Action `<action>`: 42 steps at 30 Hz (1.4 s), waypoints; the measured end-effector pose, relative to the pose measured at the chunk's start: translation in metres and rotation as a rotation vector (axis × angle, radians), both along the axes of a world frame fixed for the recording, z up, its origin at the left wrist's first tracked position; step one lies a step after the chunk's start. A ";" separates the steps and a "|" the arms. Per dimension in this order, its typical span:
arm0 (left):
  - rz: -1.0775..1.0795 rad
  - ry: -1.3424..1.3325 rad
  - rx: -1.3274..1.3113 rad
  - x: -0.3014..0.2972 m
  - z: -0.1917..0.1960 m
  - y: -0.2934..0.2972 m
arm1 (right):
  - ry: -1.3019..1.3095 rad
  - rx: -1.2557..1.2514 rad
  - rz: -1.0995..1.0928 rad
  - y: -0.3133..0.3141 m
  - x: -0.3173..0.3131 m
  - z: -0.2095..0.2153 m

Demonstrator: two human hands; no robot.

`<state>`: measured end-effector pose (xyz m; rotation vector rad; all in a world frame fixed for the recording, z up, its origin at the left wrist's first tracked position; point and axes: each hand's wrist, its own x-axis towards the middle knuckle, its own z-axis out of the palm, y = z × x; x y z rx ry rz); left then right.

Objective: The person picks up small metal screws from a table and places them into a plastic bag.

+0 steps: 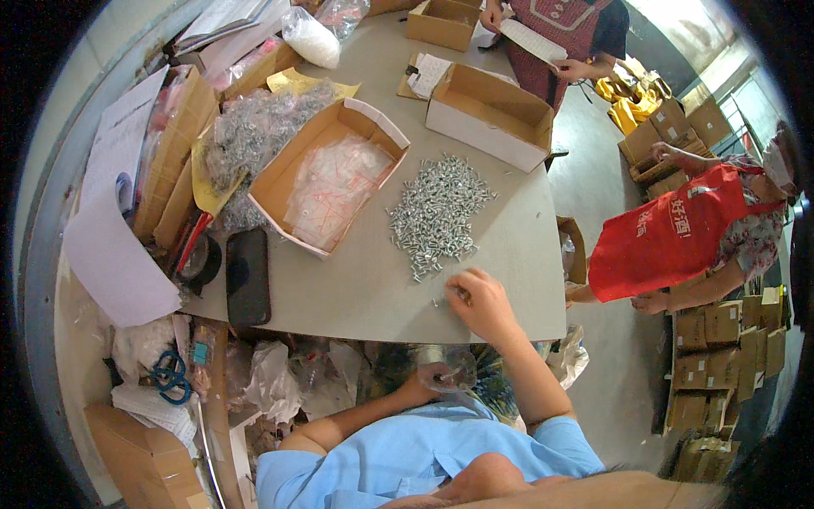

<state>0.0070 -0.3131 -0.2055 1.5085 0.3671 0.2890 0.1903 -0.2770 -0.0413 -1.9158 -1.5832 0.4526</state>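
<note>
A loose pile of small silvery screws (439, 212) lies on the grey table (365, 297). Just below the pile, my right hand (480, 304) hovers at or on the tabletop with its fingers curled in. Whatever is between those fingers is too small or hidden to name. One or two stray screws lie beside the fingertips. Below the table edge, my left hand (417, 390) grips a small clear plastic bag (454, 374) over my lap. An open carton (265, 192) holding flat clear bags with red marks (335, 188) stands left of the pile.
A black phone (248, 277) and a tape roll (201, 260) lie at the left, near bagged hardware (246, 140). An open white-sided box (487, 131) stands behind the screws. Across the table a person holds a white pad (532, 40); another in a red apron (661, 229) stands right.
</note>
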 end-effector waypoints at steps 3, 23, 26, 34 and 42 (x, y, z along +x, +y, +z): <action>0.024 0.013 -0.074 0.000 -0.008 -0.003 | -0.159 0.168 -0.055 0.026 -0.005 -0.014; -0.028 0.054 -0.093 0.000 0.005 0.003 | -0.206 0.105 0.054 0.002 -0.035 -0.016; 0.016 0.044 -0.075 -0.003 -0.014 -0.006 | -0.170 0.001 0.119 -0.017 -0.035 -0.014; 0.096 0.064 0.201 0.002 0.003 -0.001 | 0.059 -0.199 0.301 -0.071 -0.024 0.006; 0.069 0.031 0.034 0.005 -0.030 -0.001 | 0.147 -0.021 0.136 -0.069 -0.011 -0.010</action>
